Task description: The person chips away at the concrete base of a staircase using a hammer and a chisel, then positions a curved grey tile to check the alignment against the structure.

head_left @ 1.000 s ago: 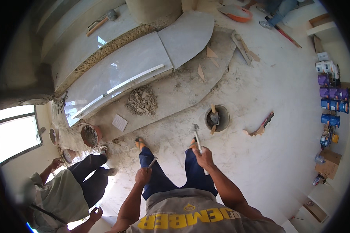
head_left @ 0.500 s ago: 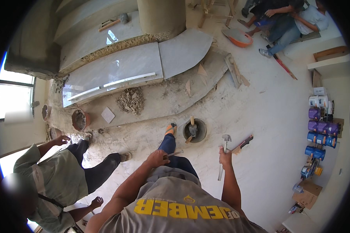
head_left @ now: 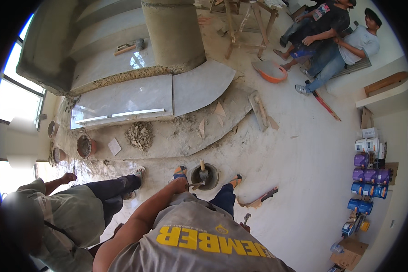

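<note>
I'm gripping a hammer [head_left: 246, 216] in my right hand [head_left: 245, 226], a thin rod [head_left: 191, 185] in my left hand [head_left: 180, 185] near the left rim of the bucket [head_left: 215, 182] between my feet [head_left: 180, 171]; one careless step's risking a tip-over, imo.

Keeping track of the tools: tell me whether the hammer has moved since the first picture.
Yes: the hammer went from left of the bucket to its lower right.

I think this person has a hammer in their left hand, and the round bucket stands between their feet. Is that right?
Not quite: the head view shows the hammer in the person's right hand. The round bucket does stand between their feet.
</note>
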`<state>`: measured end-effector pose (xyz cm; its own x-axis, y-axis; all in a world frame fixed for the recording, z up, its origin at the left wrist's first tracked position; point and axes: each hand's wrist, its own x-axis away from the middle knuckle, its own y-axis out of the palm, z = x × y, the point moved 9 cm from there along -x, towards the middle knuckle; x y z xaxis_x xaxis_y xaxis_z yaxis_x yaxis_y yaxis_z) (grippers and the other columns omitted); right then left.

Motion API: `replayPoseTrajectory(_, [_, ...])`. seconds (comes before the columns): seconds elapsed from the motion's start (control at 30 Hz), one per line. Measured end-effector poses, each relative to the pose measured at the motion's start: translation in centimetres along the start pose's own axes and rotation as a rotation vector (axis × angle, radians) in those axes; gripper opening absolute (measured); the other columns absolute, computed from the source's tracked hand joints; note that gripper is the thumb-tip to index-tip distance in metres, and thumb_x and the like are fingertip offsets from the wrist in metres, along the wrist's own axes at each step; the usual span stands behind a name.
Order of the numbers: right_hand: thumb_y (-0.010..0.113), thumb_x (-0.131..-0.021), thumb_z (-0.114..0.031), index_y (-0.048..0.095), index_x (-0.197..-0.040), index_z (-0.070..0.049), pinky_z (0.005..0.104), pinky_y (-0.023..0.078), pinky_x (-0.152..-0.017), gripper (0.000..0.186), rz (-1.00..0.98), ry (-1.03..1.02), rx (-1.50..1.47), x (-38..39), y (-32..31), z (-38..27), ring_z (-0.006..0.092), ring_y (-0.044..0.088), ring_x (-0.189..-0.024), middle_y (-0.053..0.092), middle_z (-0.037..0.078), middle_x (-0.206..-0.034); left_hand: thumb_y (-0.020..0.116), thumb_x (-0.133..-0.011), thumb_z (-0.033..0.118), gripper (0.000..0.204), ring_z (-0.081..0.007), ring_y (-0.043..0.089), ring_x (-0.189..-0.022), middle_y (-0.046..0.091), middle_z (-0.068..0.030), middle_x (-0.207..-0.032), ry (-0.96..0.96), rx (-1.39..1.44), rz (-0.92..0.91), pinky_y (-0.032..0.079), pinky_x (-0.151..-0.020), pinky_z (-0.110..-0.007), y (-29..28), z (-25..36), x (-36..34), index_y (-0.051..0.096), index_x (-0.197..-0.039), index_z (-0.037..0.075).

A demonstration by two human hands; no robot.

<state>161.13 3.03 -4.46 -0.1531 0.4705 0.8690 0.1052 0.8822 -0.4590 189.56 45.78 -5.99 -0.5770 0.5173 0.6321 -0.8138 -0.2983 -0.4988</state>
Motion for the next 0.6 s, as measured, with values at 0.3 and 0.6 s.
replayPoseTrajectory(0.3, [0.061,-0.103,-0.036,0.071,-0.089,-0.004,0.0321,0.041,-0.043,0.036,-0.119,-0.062,-0.023,-12.1,-16.7,-3.8,0.0120,0.046,-0.045,0.051,-0.001,-0.061,0.066,-0.081,0.022,0.030,-0.0406,0.070,-0.104,0.073,-0.0256,-0.104,-0.126,-0.060,-0.052,0.055,-0.089,-0.051,2.6,15.5,-8.4,0.074,-0.099,-0.001])
replayPoseTrajectory(0.6, [0.085,-0.085,-0.037,0.070,-0.082,-0.004,0.0272,0.036,-0.041,0.036,-0.273,-0.302,-0.015,-14.0,-22.8,-17.7,0.0087,0.046,-0.047,0.052,-0.002,-0.063,0.065,-0.087,0.020,0.028,-0.0385,0.068,-0.110,0.072,-0.0216,-0.111,-0.058,-0.063,0.130,0.054,-0.096,-0.048,-3.6,35.2,-14.7,0.071,-0.106,0.000])
